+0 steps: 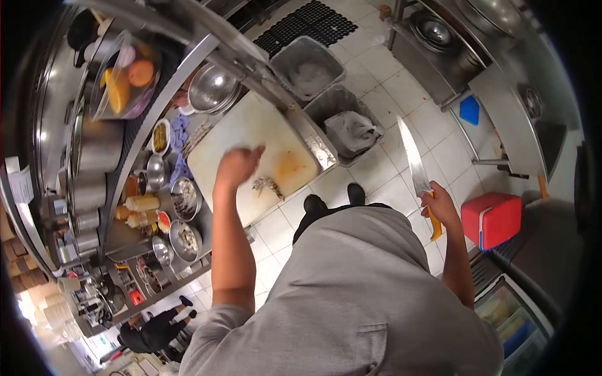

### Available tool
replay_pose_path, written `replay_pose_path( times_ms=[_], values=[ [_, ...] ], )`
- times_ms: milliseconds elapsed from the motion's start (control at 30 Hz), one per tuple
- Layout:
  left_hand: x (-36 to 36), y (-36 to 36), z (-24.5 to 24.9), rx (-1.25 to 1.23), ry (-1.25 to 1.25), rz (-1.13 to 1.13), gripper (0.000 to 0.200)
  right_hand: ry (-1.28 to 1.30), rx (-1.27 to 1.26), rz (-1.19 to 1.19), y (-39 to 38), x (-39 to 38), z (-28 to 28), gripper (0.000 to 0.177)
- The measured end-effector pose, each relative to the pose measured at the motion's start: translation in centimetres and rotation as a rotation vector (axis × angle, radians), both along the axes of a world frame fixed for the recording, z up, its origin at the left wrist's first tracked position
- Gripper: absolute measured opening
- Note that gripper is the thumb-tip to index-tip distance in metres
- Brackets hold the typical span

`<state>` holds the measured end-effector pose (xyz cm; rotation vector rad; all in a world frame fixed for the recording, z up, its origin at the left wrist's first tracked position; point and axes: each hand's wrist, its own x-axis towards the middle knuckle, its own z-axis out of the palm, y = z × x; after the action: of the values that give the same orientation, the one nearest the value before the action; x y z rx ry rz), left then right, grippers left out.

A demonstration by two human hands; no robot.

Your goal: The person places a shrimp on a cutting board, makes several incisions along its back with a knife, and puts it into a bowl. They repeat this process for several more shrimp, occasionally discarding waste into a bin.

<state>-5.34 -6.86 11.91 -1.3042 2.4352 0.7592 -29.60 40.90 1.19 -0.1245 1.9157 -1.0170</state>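
My right hand (440, 203) is closed around the yellow handle of a large kitchen knife (412, 153). The blade is held over the floor, well away from the board, tip pointing away from me. My left hand (238, 165) is above a white cutting board (235, 128), fingers curled and slightly blurred; whatever they hold, if anything, is hidden. Just beside that hand, a greyish, shrimp-like piece (268, 187) lies on the board. An orange-brown stain marks the board's right part.
Metal bowls (185, 241) with pale and grey food stand left of the board, near a purple cloth (180, 147) and squeeze bottles (142, 202). Lined bins (351, 133) adjoin the counter. A red cooler (492, 219) is at right. Another person (160, 329) stands lower left.
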Motion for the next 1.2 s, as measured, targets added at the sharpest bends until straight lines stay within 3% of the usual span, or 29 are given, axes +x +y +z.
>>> replay_pose_path(
  times_ms=[100, 200, 267, 300, 333, 400, 467, 567, 833, 967, 1133, 1200],
  values=[
    [6.6, 3.9, -3.2, 0.192, -0.201, 0.273, 0.077, 0.015, -0.026, 0.07, -2.3, -0.6, 1.7, 0.016],
    [5.9, 8.1, -5.8, -0.201, -0.221, 0.296, 0.07, 0.108, -0.031, 0.195, -5.3, -1.7, 2.7, 0.018],
    [4.1, 8.9, -6.3, -0.257, -0.147, 0.398, 0.063, 0.268, -0.001, 0.419, -8.3, -1.5, 4.7, 0.02],
    [3.6, 8.8, -6.6, -0.321, -0.081, 0.478, 0.056, 0.486, -0.03, 0.55, -9.7, -1.2, 5.2, 0.024],
    [3.8, 8.2, -8.1, -0.312, -0.071, 0.503, 0.056, 0.499, -0.028, 0.575, -11.2, -1.0, 5.3, 0.024],
    [4.7, 7.0, -12.0, -0.52, 0.23, 0.41, 0.043, 0.595, -0.116, 0.733, -13.9, 0.0, 5.2, 0.026],
    [4.2, 7.4, -11.0, -0.507, 0.307, 0.395, 0.034, 0.644, -0.071, 0.805, -16.3, 1.4, 5.8, 0.026],
    [3.4, 8.8, -10.5, -0.376, 0.581, 0.056, 0.03, 0.696, -0.022, 0.871, -18.0, 3.1, 6.6, 0.026],
    [0.7, 11.4, -11.0, -0.465, 0.371, 0.108, 0.037, 0.794, 0.049, 0.948, -18.8, 5.6, 8.9, 0.022],
    [-1.0, 11.6, -13.5, -0.526, 0.509, 0.175, 0.042, 0.81, 0.072, 0.983, -19.0, 6.1, 9.3, 0.023],
    [-0.3, 12.3, -11.6, -0.579, 0.646, 0.253, 0.042, 0.898, 0.084, 1.06, -19.1, 7.0, 10.0, 0.022],
    [0.3, 12.0, -11.9, -0.485, 0.746, 0.332, 0.033, 0.917, 0.09, 1.073, -19.1, 7.4, 10.5, 0.021]
  ],
)
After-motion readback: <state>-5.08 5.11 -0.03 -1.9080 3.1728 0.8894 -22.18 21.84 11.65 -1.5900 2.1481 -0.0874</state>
